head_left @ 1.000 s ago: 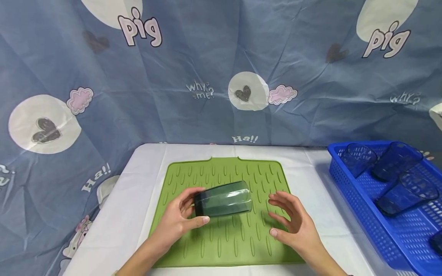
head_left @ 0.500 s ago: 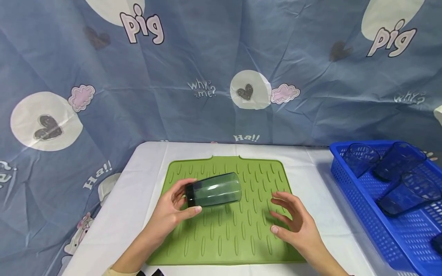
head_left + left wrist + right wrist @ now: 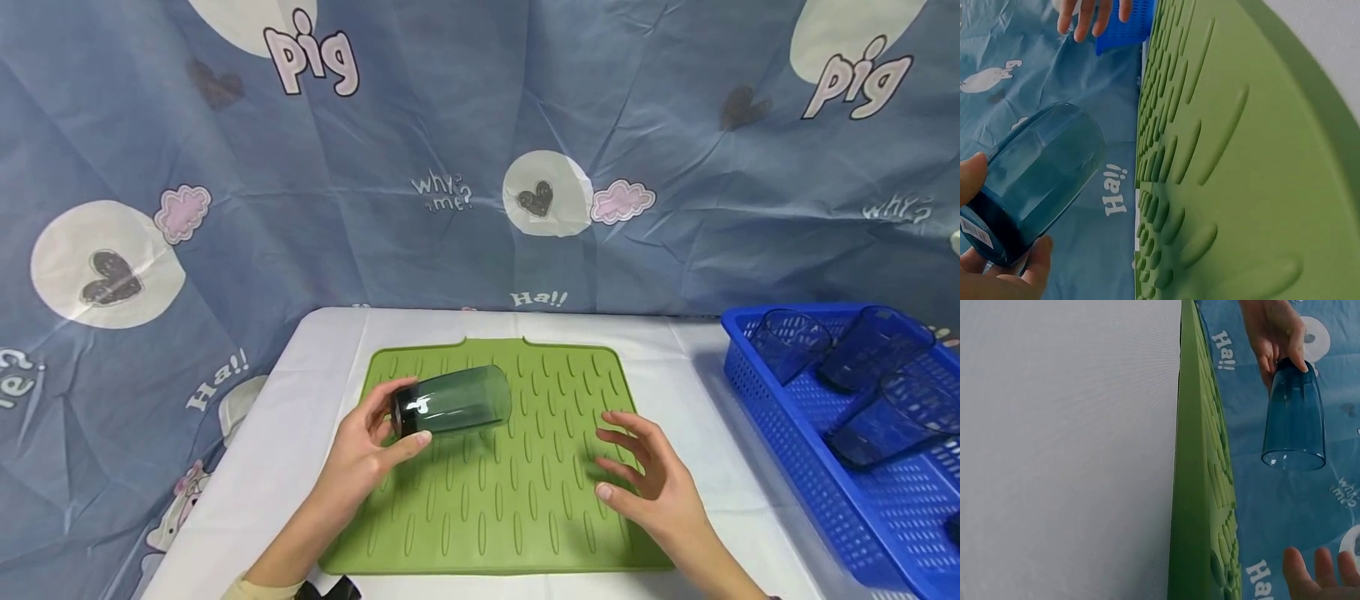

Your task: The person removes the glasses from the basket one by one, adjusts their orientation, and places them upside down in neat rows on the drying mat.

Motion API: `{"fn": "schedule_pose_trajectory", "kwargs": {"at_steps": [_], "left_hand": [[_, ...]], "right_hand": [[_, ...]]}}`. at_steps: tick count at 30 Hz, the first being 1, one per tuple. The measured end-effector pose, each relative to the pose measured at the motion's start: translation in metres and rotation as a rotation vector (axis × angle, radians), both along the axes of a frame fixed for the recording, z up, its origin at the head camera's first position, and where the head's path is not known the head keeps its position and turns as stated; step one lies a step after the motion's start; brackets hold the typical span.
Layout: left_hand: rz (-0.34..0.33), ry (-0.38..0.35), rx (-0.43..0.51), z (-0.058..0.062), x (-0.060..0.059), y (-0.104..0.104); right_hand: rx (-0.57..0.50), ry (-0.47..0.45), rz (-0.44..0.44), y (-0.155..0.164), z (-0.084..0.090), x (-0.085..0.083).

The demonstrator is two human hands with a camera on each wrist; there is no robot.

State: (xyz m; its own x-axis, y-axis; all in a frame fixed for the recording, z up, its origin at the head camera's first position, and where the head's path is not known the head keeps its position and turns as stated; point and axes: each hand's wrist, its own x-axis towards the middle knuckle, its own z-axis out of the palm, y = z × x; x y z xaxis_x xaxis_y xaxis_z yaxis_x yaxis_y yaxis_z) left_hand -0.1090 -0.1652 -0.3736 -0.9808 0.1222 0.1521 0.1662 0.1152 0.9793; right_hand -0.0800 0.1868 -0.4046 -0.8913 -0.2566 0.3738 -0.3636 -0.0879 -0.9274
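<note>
One tumbler [image 3: 453,402] is out of the blue basket [image 3: 892,508] and over the green ribbed mat [image 3: 510,492] on the counter [image 3: 300,417]; at least three tumblers [image 3: 873,346] are left in the basket. Judged status: early, placement not done. Left hand [image 3: 363,458] fingers are clamped on the base, tumbler held sideways in the air above the mat's left part. It is translucent blue-green, dark-based, with a label underneath. Right hand [image 3: 648,483] hovers with fingers apart, empty.

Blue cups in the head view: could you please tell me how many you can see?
4: one cup held on its side by the left hand above the green mat; three in the blue basket. Its cut-off right edge may hide more.
</note>
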Motion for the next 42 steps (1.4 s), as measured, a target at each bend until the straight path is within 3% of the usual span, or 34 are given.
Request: {"fn": "schedule_pose_trajectory", "kwargs": {"at_steps": [6,18,26,31,42], "left_hand": [[0.052,0.005,-0.037,-0.002,-0.003,-0.006],[0.1,-0.027,0.02,0.0,-0.005,-0.009],[0.161,-0.052,-0.049,0.0,-0.009,-0.015],[0.205,-0.03,-0.069,0.002,-0.012,-0.021],[0.229,-0.007,-0.011,0.009,-0.014,-0.03]], "right_hand": [[0.009,-0.013,-0.016,0.001,0.0,0.001],[0.022,-0.016,-0.027,0.005,-0.002,0.001],[0.072,-0.004,-0.039,0.007,-0.002,-0.001],[0.101,0.007,-0.037,0.008,0.0,-0.003],[0.133,-0.003,-0.058,0.013,-0.002,-0.006]]}}
